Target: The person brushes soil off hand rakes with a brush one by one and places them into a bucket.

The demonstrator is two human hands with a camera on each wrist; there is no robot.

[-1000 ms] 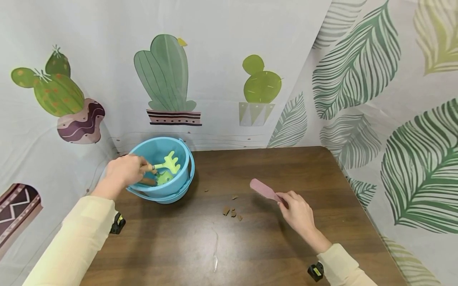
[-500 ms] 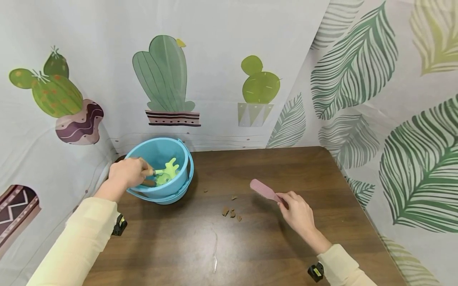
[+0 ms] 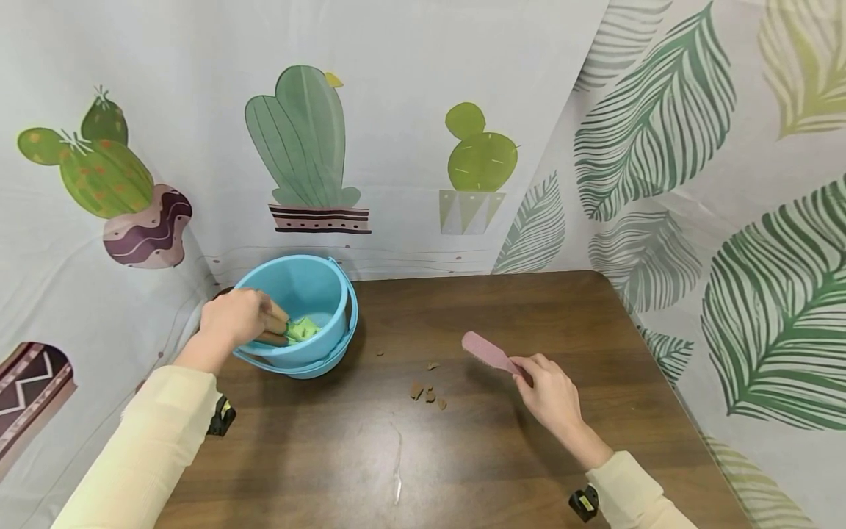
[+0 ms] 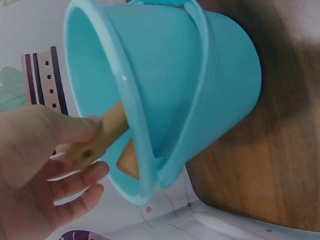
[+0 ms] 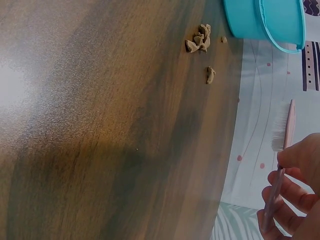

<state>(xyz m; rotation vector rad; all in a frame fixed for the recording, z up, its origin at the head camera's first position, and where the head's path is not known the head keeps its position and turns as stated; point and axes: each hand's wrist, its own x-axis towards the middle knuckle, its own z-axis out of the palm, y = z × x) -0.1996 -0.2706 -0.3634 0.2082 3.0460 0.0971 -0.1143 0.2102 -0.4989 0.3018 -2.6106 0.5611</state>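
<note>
My left hand [image 3: 233, 317] is at the near-left rim of the blue bucket [image 4: 155, 65], pinching a toy rake by its wooden handle [image 4: 108, 131]. The rake's handle slants down into the bucket, and its light green head is out of sight. Beside it inside lies another wooden handle [image 4: 129, 161], with a green tool head [image 3: 304, 328] near the bottom. My right hand [image 3: 547, 386] holds a pink brush [image 3: 487, 350] above the table, thumb and fingers around its handle. Its pale bristles [image 5: 279, 131] face down, in the right wrist view.
Several brown crumbs [image 3: 423, 392] lie mid-table between bucket and brush, with a few smaller bits near them. The bucket stands at the back left of the brown wooden table [image 3: 317, 455]. A patterned cloth [image 3: 403, 147] hangs behind the table and along its sides.
My left hand has lowered the toy rake deeper into the bucket; its green head, visible earlier, is now hidden. The right hand and the brush have stayed in place.
</note>
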